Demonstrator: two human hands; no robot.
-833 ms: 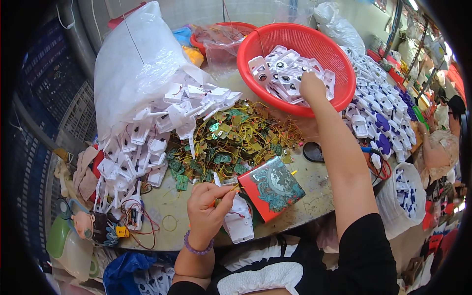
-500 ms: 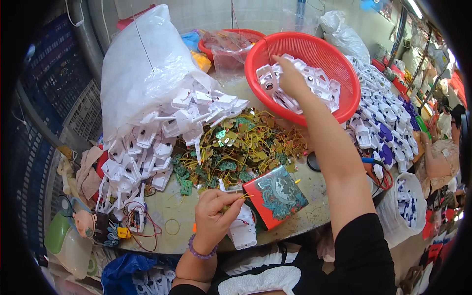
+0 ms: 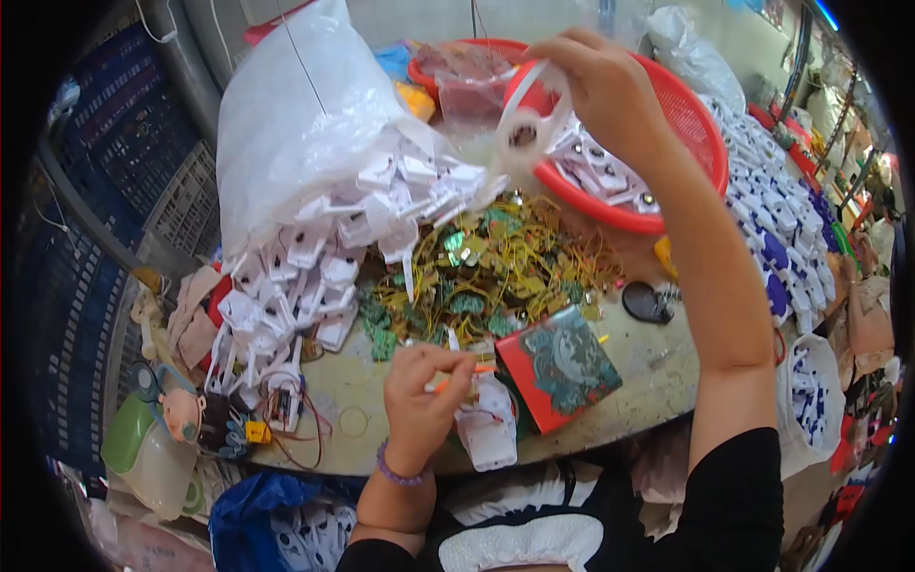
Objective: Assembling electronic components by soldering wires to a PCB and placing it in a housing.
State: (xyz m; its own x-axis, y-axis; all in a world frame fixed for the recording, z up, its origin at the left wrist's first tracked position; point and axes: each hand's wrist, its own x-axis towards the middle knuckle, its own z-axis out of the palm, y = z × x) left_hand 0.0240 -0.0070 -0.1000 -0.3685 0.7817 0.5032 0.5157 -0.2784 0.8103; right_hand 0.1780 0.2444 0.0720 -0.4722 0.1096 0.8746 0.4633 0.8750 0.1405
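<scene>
- Two hands in shot. Right hand (image 3: 610, 86) is up high over the red basket (image 3: 701, 114), fingers pinched shut round one white plastic piece (image 3: 524, 133) with a round hole in it (blurry, so that's all I can make out).
- Left hand (image 3: 424, 386) sits low by the near table edge, fingers curled closed on a thin orange-tipped tool (image 3: 457, 381), touching another white piece (image 3: 486, 429) that hangs off the edge.
- Baskets: two, both red mesh plastic. The front one holds a lot more white pieces, too many to count; the back one (image 3: 448, 57) has a clear bag in it.
- One big clear bag (image 3: 295, 133) on the left, spilling a heap of white pieces (image 3: 315, 267) onto the table.
- One tangled pile of green and gold bits with yellow strings (image 3: 486, 267) in the middle.
- One flat red and teal packet (image 3: 562, 367), just right of the left hand.
- Table (image 3: 610, 410) is pale and scuffed, crowded workshop, blue crates (image 3: 105, 191) stacked on the left.
- Rows of white and purple pieces (image 3: 772, 219) lie on the right.
</scene>
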